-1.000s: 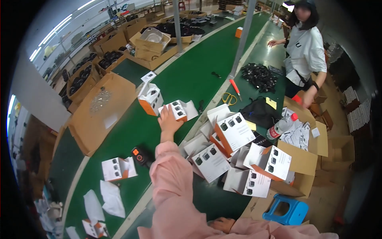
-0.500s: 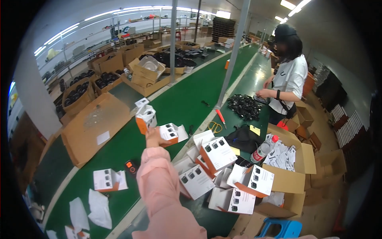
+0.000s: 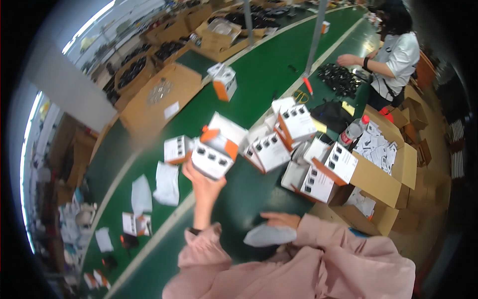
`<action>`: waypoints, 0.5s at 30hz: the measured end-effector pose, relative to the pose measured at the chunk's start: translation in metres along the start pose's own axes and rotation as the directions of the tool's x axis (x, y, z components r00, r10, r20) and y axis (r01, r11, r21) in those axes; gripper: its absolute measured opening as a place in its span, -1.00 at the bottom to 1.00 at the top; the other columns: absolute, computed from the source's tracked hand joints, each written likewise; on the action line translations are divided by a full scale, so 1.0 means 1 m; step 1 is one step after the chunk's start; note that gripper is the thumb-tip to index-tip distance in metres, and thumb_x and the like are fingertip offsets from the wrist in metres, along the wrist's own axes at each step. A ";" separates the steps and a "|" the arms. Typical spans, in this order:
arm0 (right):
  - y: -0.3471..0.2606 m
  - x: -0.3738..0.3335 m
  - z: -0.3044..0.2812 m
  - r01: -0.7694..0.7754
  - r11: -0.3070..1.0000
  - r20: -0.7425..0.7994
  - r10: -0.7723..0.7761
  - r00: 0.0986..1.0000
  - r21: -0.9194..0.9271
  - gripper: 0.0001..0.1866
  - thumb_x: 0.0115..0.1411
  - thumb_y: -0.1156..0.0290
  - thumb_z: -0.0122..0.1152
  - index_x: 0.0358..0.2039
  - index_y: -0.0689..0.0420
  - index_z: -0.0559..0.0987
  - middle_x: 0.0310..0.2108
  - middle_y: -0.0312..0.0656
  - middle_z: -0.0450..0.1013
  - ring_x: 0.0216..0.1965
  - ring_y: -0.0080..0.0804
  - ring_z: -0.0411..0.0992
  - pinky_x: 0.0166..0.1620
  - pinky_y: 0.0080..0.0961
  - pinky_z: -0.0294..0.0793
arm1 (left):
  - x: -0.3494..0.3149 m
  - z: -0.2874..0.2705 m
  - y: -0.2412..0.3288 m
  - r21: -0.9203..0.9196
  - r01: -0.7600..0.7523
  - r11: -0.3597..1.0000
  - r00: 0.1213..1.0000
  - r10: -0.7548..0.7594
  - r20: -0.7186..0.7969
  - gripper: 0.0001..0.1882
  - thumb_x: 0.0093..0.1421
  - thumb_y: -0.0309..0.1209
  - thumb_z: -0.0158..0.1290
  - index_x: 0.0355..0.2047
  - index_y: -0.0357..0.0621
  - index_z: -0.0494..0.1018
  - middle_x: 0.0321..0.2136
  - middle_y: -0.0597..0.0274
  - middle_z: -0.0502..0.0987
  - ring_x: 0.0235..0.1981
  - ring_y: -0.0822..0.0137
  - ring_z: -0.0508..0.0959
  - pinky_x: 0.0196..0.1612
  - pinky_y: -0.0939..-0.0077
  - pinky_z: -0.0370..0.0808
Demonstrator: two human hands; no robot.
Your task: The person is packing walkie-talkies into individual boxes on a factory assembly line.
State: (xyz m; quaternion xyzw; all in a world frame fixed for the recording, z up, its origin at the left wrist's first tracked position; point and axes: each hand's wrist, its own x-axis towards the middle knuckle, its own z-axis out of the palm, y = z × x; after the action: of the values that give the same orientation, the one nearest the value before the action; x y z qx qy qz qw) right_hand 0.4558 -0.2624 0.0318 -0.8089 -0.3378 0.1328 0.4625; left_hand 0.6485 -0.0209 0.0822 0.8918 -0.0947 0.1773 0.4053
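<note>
Loose white leaflets (image 3: 167, 183) lie on the green belt (image 3: 259, 74) at the left. The left hand (image 3: 203, 185) is raised above the belt's edge, fingers clamped under a white-and-orange carton (image 3: 215, 151). The right hand (image 3: 280, 220) rests low near the pink sleeve, fingers loosely together over a grey pouch (image 3: 269, 234). More cartons (image 3: 298, 144) pile up beside an open cardboard box (image 3: 383, 182).

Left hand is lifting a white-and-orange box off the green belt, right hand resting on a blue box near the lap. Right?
Not quite. In the head view the left hand does hold up the white-and-orange box over the green belt, but the right hand rests on a pale grey, soft-looking pouch, not a blue box.
</note>
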 end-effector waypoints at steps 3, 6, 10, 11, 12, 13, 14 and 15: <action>-0.072 0.053 -0.042 -0.086 0.980 0.117 0.107 0.987 -0.177 -0.45 -0.25 0.28 0.38 -0.17 -0.02 0.42 0.32 -0.24 -0.18 -0.19 -0.08 0.41 -0.17 -0.16 0.46 | -0.153 0.014 -0.037 -0.243 0.253 0.937 0.957 -0.279 -0.081 0.09 -0.38 -0.45 0.32 0.13 -0.31 -0.11 -0.04 -0.09 0.05 0.12 -0.01 0.08 0.12 0.19 0.23; -0.084 0.101 -0.031 -0.070 0.916 0.484 0.271 0.832 -0.394 -0.37 -0.25 0.29 0.37 -0.07 -0.08 0.40 0.30 -0.28 -0.14 -0.11 0.01 0.39 -0.13 -0.15 0.46 | -0.253 0.054 -0.061 -0.124 0.578 0.806 0.786 -0.591 -0.182 0.18 -0.43 -0.33 0.39 0.16 -0.30 -0.11 0.08 -0.16 0.07 0.17 -0.11 0.05 0.21 0.02 -0.03; -0.056 0.119 0.011 0.099 0.768 0.577 0.383 0.722 -0.633 -0.41 -0.25 0.32 0.34 -0.09 -0.19 0.43 0.19 -0.32 0.09 -0.11 0.00 0.39 -0.17 -0.17 0.48 | -0.285 0.035 -0.054 0.021 0.637 0.771 0.768 -0.632 -0.103 0.22 -0.38 -0.17 0.38 0.21 -0.25 -0.14 0.22 -0.09 -0.04 0.30 -0.04 -0.14 0.25 -0.07 -0.24; -0.050 0.119 0.019 0.112 0.769 0.591 0.380 0.712 -0.630 -0.41 -0.25 0.32 0.34 -0.09 -0.19 0.43 0.19 -0.32 0.09 -0.11 0.00 0.39 -0.17 -0.17 0.48 | -0.281 0.017 -0.044 0.129 0.530 0.838 0.848 -0.522 -0.094 0.19 -0.33 -0.20 0.35 0.22 -0.25 -0.16 0.24 -0.08 -0.06 0.30 -0.03 -0.13 0.25 -0.06 -0.23; -0.040 0.119 0.027 0.074 0.753 0.553 0.409 0.726 -0.654 -0.43 -0.22 0.34 0.31 -0.09 -0.20 0.42 0.17 -0.34 0.11 -0.11 -0.04 0.39 -0.18 -0.17 0.49 | -0.273 -0.012 -0.033 0.073 0.480 0.874 0.877 -0.480 -0.025 0.12 -0.25 -0.30 0.29 0.23 -0.26 -0.18 0.26 -0.08 -0.10 0.30 -0.03 -0.12 0.26 0.00 -0.21; -0.039 0.122 0.032 0.043 0.735 0.517 0.432 0.739 -0.676 -0.46 -0.20 0.35 0.28 -0.10 -0.21 0.42 0.15 -0.35 0.13 -0.12 -0.07 0.40 -0.19 -0.18 0.49 | -0.265 -0.036 -0.032 0.070 0.493 0.867 0.870 -0.492 -0.041 0.12 -0.25 -0.30 0.29 0.23 -0.26 -0.18 0.26 -0.08 -0.10 0.30 -0.03 -0.12 0.26 0.00 -0.21; -0.057 0.127 0.022 0.246 0.711 0.606 0.309 0.733 -0.659 -0.51 -0.16 0.38 0.22 -0.12 -0.21 0.42 0.09 -0.38 0.14 -0.13 -0.16 0.40 -0.19 -0.20 0.48 | -0.258 -0.056 -0.037 -0.080 0.445 0.892 0.896 -0.444 0.028 0.08 -0.22 -0.33 0.27 0.22 -0.26 -0.15 0.26 -0.09 -0.09 0.29 -0.04 -0.10 0.27 0.06 -0.17; -0.053 0.126 0.022 0.250 0.711 0.611 0.308 0.730 -0.657 -0.51 -0.16 0.38 0.22 -0.12 -0.21 0.42 0.09 -0.38 0.14 -0.13 -0.16 0.40 -0.19 -0.20 0.48 | -0.247 -0.067 -0.033 -0.233 0.384 0.893 0.923 -0.372 0.095 0.03 -0.20 -0.37 0.24 0.22 -0.27 -0.13 0.25 -0.10 -0.08 0.28 -0.05 -0.07 0.27 0.12 -0.12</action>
State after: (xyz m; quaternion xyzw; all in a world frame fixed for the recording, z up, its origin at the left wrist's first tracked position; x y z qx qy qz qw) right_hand 0.5147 -0.1453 0.0768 -0.8193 -0.4931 0.2896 -0.0408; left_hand 0.4159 0.0572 0.0034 0.8397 0.0496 0.0604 0.5375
